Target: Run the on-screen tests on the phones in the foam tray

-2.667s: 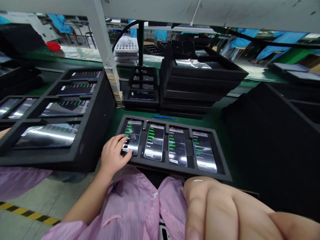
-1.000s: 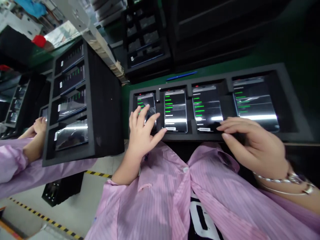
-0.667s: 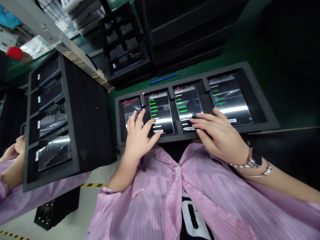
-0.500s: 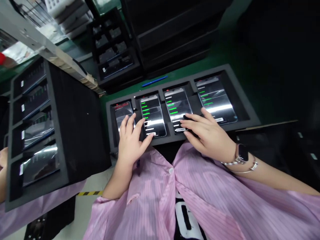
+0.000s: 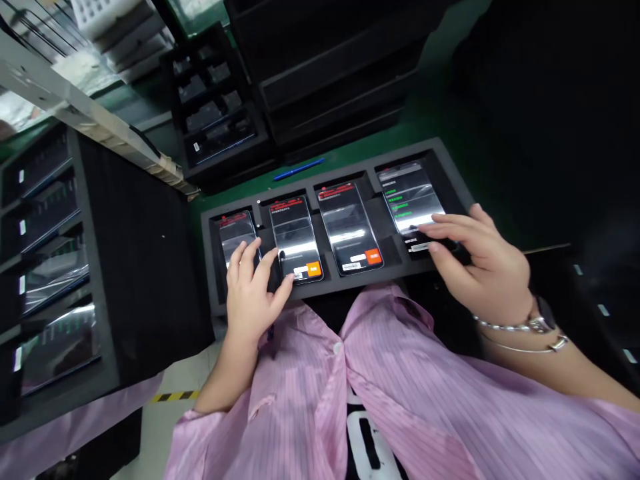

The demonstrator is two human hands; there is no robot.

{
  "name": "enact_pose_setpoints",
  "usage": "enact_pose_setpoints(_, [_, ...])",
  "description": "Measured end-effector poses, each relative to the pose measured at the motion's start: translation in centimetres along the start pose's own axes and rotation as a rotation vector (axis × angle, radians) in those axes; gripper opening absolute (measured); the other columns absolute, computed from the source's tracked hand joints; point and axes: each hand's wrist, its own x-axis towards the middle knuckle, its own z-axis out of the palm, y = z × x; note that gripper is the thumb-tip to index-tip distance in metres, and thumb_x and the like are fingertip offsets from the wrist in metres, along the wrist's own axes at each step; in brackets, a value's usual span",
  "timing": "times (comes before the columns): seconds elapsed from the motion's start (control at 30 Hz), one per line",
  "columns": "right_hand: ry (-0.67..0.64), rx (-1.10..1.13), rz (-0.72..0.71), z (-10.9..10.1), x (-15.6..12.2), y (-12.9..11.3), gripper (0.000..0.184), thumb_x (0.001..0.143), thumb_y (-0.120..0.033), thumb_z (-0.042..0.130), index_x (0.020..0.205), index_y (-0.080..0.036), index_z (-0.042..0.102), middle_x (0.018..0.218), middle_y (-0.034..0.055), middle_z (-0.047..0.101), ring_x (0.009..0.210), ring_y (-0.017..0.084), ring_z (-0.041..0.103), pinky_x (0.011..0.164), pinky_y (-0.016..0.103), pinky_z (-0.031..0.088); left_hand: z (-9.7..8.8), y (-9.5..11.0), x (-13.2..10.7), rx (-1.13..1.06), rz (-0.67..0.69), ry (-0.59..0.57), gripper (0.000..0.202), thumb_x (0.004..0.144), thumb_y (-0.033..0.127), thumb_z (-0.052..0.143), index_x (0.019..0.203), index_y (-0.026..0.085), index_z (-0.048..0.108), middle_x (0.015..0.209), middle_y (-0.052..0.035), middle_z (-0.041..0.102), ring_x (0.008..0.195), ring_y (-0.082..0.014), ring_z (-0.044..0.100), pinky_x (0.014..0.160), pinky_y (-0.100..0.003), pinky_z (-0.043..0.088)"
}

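A black foam tray [image 5: 330, 285] lies in front of me with several lit phones in its slots. My left hand [image 5: 250, 293] rests on the leftmost phone [image 5: 236, 230], fingers spread, thumb near the second phone [image 5: 295, 237]. That phone and the third phone [image 5: 350, 227] show a dialog with an orange button. My right hand [image 5: 480, 257] reaches flat over the lower end of the rightmost phone [image 5: 407, 197], whose screen shows green lines. Neither hand holds anything.
A taller stack of black trays [image 5: 60, 267] with phones stands at my left. More stacked trays [image 5: 220, 127] and dark crates [image 5: 340, 73] sit behind. A blue pen [image 5: 299, 169] lies on the green mat beyond the tray. A metal post [image 5: 100, 130] crosses the upper left.
My right hand moved from the third phone to the rightmost one. The second and third phones changed from green lists to dialogs with orange buttons. The view tilted further down.
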Motion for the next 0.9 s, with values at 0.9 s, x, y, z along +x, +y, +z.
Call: enact_pose_setpoints(0.9, [0.13,0.731,0.171,1.6,3.0,-2.4,0.018,0.084,-0.009,0.078,0.088,-0.024,0.07,0.087,-0.0004,0.075,0.088,0.02,0.072,0.095,0.046,0.061,0.1,-0.3,0.4,-0.015,-0.028,0.006,0.046,0.094,0.041,0.07,0.136,0.024,0.063,0.151,-0.0151,0.054,0.145,-0.0387,0.046,0.121,-0.059,0.041])
